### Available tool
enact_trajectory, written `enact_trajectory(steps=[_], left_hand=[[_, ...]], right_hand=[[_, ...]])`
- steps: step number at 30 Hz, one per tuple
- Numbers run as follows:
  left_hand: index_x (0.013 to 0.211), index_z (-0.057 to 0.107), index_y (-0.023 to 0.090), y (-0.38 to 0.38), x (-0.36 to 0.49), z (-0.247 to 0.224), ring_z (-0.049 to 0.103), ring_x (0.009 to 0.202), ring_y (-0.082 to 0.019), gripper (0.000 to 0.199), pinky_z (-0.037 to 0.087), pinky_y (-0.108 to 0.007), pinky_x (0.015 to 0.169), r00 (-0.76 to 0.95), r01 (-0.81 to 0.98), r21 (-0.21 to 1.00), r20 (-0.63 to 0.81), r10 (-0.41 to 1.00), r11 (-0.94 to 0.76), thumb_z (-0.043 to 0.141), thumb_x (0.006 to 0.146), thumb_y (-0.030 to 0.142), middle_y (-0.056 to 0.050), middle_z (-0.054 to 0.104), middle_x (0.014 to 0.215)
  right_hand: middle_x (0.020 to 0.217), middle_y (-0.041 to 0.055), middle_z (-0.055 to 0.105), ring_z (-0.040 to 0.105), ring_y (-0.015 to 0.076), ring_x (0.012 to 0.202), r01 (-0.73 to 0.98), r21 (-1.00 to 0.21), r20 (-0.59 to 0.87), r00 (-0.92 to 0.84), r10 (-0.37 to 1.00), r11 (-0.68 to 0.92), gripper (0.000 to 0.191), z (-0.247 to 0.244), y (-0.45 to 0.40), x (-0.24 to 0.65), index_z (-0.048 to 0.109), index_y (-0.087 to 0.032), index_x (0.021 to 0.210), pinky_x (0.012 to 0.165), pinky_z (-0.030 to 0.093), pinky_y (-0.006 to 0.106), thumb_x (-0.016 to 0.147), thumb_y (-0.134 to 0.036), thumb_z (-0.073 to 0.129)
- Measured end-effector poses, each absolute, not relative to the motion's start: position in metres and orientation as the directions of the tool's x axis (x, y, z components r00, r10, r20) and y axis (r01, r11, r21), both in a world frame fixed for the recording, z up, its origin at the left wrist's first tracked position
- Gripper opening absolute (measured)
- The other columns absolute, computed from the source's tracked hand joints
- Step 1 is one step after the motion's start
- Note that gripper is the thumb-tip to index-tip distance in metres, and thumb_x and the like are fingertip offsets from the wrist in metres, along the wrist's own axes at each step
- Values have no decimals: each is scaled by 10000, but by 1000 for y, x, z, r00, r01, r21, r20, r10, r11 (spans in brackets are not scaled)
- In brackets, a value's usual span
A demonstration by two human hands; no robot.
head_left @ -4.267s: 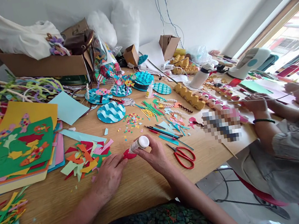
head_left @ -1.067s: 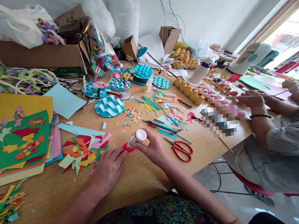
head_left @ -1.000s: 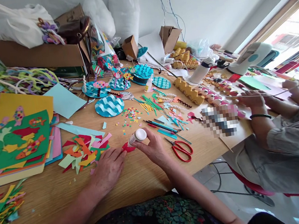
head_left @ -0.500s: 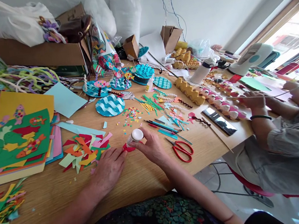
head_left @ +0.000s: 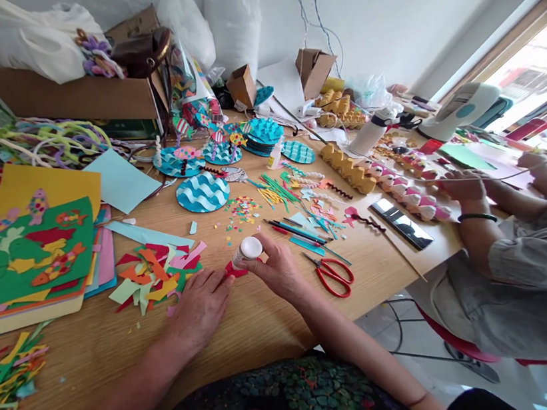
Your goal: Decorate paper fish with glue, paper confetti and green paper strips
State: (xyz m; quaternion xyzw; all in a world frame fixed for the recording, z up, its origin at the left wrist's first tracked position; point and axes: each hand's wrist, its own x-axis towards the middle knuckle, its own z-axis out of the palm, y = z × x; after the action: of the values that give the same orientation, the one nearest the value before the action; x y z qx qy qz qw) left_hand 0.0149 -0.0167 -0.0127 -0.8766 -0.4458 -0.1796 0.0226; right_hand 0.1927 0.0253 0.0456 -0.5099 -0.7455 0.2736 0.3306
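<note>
My right hand [head_left: 281, 270] grips a white glue stick [head_left: 249, 248], tilted over a small red paper piece [head_left: 236, 272] on the table. The stick's lower end is hard to see, but it appears to touch the paper. My left hand [head_left: 199, 307] lies flat, its fingertips on the left edge of that red piece, which they partly cover. Close beyond the left fingers is a heap of coloured paper scraps [head_left: 154, 274]. Red-handled scissors [head_left: 334, 274] lie to the right of my right hand, and several pencils [head_left: 294, 229] lie behind it.
Stacked coloured paper with cut fish [head_left: 47, 248] lies at left. Blue wavy discs [head_left: 202, 193] and small paper dots [head_left: 244, 209] are farther back. A phone [head_left: 401, 223] and a thin stick [head_left: 406, 255] lie at right, near another person's hands [head_left: 467, 186]. A cardboard box [head_left: 68, 97] stands behind.
The view has shifted very slightly. Both hands, the glue stick and the red paper stay in nearly the same place.
</note>
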Motion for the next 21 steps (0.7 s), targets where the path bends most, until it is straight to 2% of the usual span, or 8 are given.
enact_trajectory(steps=[11,21], left_hand=[[1039,589,192,-16,15,-9,522,973,-217,274,447,-397,838,535,788,136,331,777,-600,374,872,168,-75,616,1025],[1062,580,175,-17,16,-10,512,985,-233,261,438,-401,856,542,787,142,306,783,-601,421,856,156,-78,608,1051]], right_hand=[[659,-11,582,494,128,596,582,-730,240,-272,932,358,211,45,28,191,535,-202,715,562,329,226,755,-408,562],[686,-13,582,502,129,616,547,-759,266,-233,935,352,207,45,26,195,526,-197,734,564,342,223,724,-384,612]])
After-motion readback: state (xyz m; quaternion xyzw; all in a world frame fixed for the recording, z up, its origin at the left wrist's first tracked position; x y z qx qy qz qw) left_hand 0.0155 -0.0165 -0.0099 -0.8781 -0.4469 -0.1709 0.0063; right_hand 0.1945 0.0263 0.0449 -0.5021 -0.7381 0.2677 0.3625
